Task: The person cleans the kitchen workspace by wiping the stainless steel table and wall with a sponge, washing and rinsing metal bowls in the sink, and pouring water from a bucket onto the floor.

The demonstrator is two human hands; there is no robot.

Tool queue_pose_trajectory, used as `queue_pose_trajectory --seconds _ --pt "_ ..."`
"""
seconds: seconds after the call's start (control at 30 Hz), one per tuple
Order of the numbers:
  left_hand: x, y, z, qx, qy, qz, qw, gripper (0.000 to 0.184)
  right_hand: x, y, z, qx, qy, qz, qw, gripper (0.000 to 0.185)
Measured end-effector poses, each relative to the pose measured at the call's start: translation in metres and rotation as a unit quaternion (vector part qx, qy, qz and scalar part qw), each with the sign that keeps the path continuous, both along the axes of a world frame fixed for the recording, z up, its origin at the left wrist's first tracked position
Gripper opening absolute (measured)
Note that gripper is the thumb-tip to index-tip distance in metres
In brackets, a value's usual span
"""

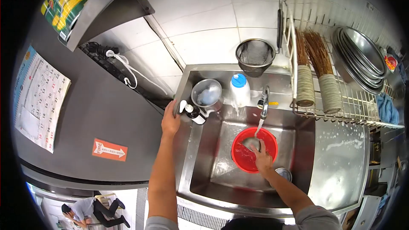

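My right hand [263,158] grips a small metal bowl [251,144] by its edge, inside a red basin [276,147] of water. The basin stands in the steel sink [221,168]. Water runs from the faucet [265,104] into the basin beside the bowl. My left hand [171,120] lies on the sink's left rim with its fingers stretched out, holding nothing. Just right of it stands a dark pump bottle [196,115] with a white top. Behind that is a metal container [207,93] with something pale bluish in it.
A white bottle with a blue cap [240,89] stands on the back ledge. A mesh strainer [255,55] hangs on the wall. The wire rack [332,113] holds brushes [329,89] and oval metal trays [362,59]. A round metal item [283,173] sits beside the basin. Another person [96,211] is at lower left.
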State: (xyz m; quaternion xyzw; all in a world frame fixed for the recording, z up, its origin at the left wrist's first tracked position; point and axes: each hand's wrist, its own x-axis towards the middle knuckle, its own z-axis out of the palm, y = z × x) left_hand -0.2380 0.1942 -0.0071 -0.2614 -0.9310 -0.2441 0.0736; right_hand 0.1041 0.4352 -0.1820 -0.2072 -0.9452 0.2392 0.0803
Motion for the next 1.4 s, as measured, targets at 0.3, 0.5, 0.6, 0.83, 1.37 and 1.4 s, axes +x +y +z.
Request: queue_pose_trajectory --seconds 0.3,0.5,0.6,0.83,1.37,1.4 --pt "0.13 -0.077 0.025 -0.149 -0.09 0.188 0.967 0.073 0.011 0.015 -0.099 -0.25 -0.147 -0.154 0.945 0.054" --pt "0.142 -0.079 0.026 -0.157 -0.084 0.234 0.956 0.071 0.067 0.054 -0.044 -0.645 0.014 -0.206 0.735 0.053" --pt "0.155 -0.074 0.015 -0.057 0.077 0.239 0.966 0.06 0.106 0.073 -0.038 -0.618 0.035 -0.235 0.749 0.055" --pt "0.195 0.106 -0.028 0.126 -0.114 -0.223 0.96 0.032 0.163 0.107 0.094 -0.602 0.064 -0.215 0.766 0.064" --pt "0.041 0.21 -0.068 0.041 -0.202 -0.031 0.978 0.046 0.217 0.131 0.219 -0.613 0.125 -0.268 0.733 0.067" --pt "0.044 0.213 -0.069 0.042 -0.202 -0.031 0.978 0.046 0.214 0.13 0.224 -0.603 0.127 -0.269 0.74 0.069"
